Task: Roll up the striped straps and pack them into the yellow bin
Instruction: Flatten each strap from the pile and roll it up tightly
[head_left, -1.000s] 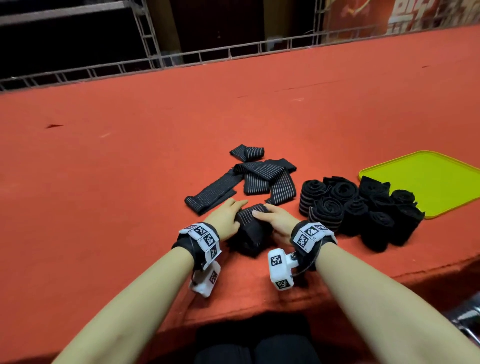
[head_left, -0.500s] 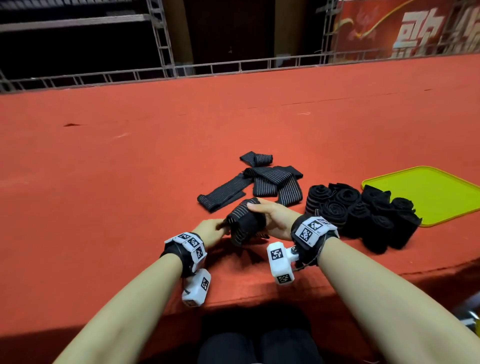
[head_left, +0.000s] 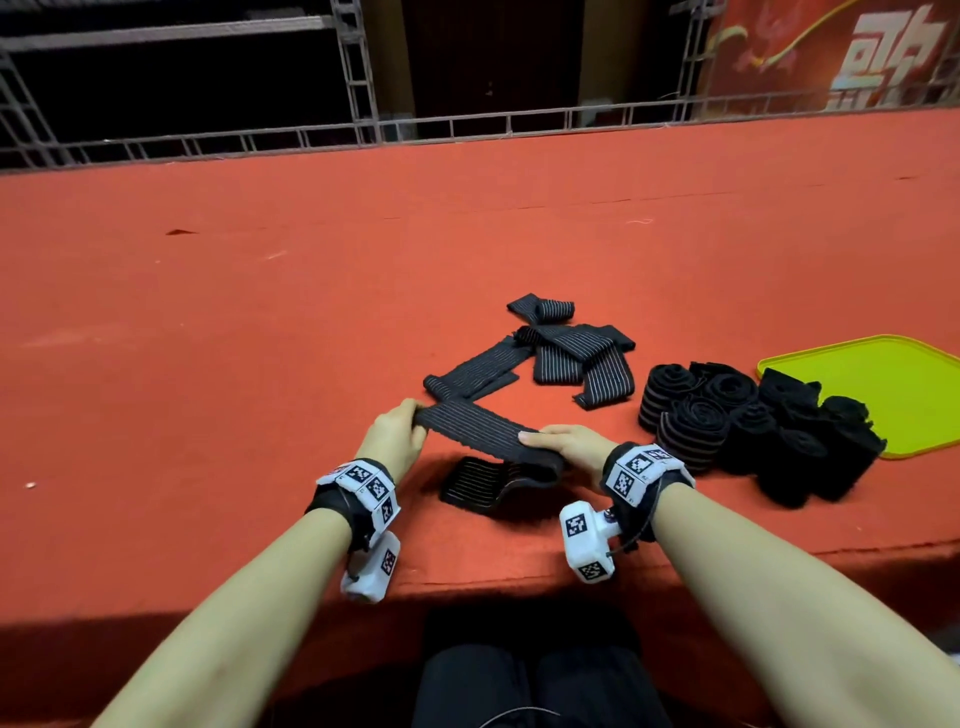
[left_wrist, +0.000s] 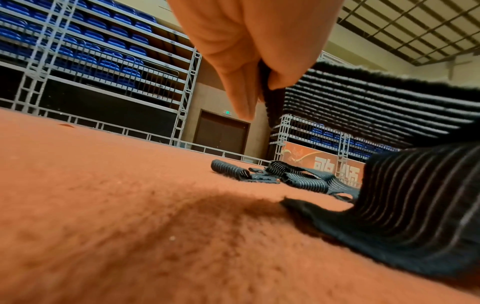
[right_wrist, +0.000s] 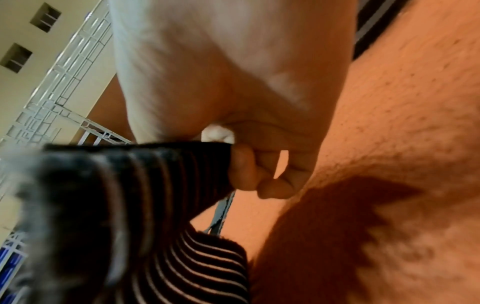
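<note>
A black strap with thin pale stripes (head_left: 475, 431) is stretched just above the red table between my two hands. My left hand (head_left: 395, 434) pinches its far-left end (left_wrist: 265, 86). My right hand (head_left: 566, 447) grips it near the middle (right_wrist: 145, 176), and the rest folds under and lies on the table (head_left: 485, 486). Several unrolled striped straps (head_left: 566, 353) lie in a loose heap behind. A cluster of rolled straps (head_left: 753, 426) stands to the right, against the yellow bin (head_left: 893, 384), a shallow tray whose floor is bare.
The red felt table (head_left: 260, 322) runs wide to the left and back. Its near edge (head_left: 493, 587) is just below my wrists. A grey metal truss rail (head_left: 467, 124) lines the far edge, with a red banner (head_left: 857, 57) behind it.
The bunched strap that both hands held together has been pulled out long. My left hand moved left with one end, my right hand kept its grip, and the tail dropped onto the table.
</note>
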